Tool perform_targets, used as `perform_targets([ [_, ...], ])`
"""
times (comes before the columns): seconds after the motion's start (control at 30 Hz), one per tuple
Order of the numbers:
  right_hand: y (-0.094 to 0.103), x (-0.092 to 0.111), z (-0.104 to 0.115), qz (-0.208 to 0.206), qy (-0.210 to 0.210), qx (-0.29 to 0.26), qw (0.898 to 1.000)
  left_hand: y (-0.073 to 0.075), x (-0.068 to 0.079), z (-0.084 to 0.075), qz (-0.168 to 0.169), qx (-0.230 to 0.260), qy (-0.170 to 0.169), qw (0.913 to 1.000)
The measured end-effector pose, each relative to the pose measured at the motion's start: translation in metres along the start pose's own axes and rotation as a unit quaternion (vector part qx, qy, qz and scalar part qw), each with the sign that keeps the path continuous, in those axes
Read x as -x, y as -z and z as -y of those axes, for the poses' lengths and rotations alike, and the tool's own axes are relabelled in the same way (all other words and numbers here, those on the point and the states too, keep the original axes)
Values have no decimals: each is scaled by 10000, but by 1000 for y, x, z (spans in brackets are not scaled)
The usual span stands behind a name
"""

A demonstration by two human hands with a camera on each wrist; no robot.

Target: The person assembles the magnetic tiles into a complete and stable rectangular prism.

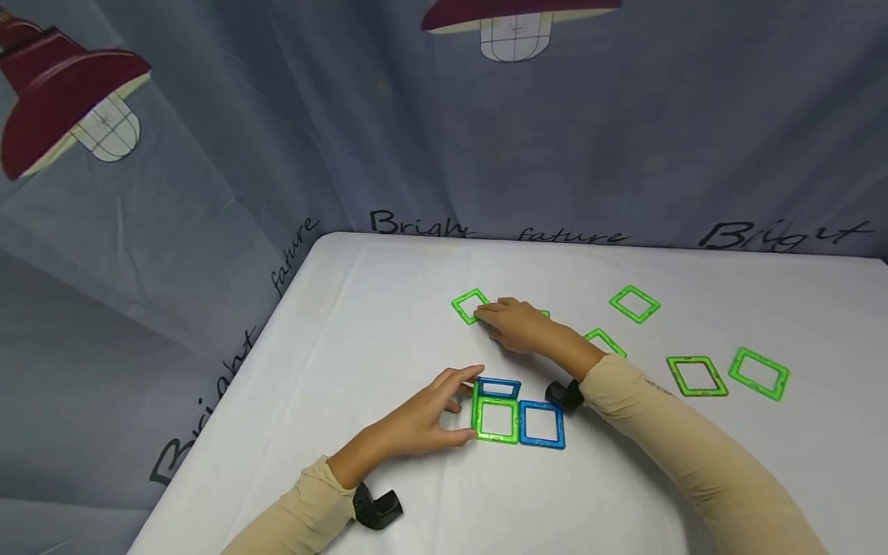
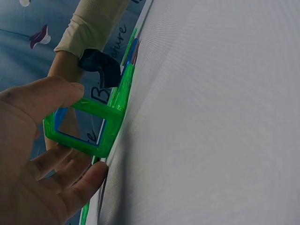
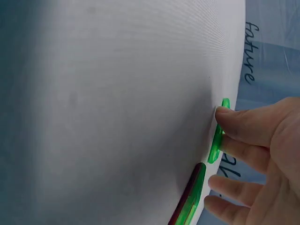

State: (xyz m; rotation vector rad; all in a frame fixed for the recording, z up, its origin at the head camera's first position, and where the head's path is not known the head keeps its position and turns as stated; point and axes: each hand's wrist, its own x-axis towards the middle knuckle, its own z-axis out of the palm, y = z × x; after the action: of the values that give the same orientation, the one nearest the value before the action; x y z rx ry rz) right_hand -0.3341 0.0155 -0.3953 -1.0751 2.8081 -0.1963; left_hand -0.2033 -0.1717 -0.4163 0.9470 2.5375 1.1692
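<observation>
My left hand (image 1: 426, 412) grips an upright green magnetic tile (image 2: 77, 144) by its edges, thumb on one side and fingers on the other. This tile stands along the left side of a flat green square tile (image 1: 497, 441). A blue tile (image 1: 499, 380) meets the flat square's far side, and a blue square tile (image 1: 543, 444) lies against its right side. Farther back, my right hand (image 1: 520, 327) pinches a green tile (image 3: 216, 140) between thumb and index finger, its other fingers spread. The palm and wrist partly cover another green tile (image 1: 546, 314).
Several loose green tiles lie to the right, among them a far one (image 1: 647, 297), one beside the right forearm (image 1: 605, 336) and a rightmost one (image 1: 763, 357). The white table (image 1: 368, 308) ends at a grey curtain (image 1: 590, 139). Black wrist cameras (image 1: 378, 509) sit close over the cloth.
</observation>
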Motion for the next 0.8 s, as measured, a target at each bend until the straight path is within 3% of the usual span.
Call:
perform_targets([
  [0.27, 0, 16, 7, -46, -40, 316, 9995, -1, 1, -1, -24, -46, -37, 10000],
  [0.53, -4, 34, 18, -349, 375, 656, 9965, 1, 3, 1, -83, -85, -59, 9999],
  [0.8, -6, 56, 17, -349, 677, 971, 9924, 0, 1, -2, -17, -74, -129, 9999],
])
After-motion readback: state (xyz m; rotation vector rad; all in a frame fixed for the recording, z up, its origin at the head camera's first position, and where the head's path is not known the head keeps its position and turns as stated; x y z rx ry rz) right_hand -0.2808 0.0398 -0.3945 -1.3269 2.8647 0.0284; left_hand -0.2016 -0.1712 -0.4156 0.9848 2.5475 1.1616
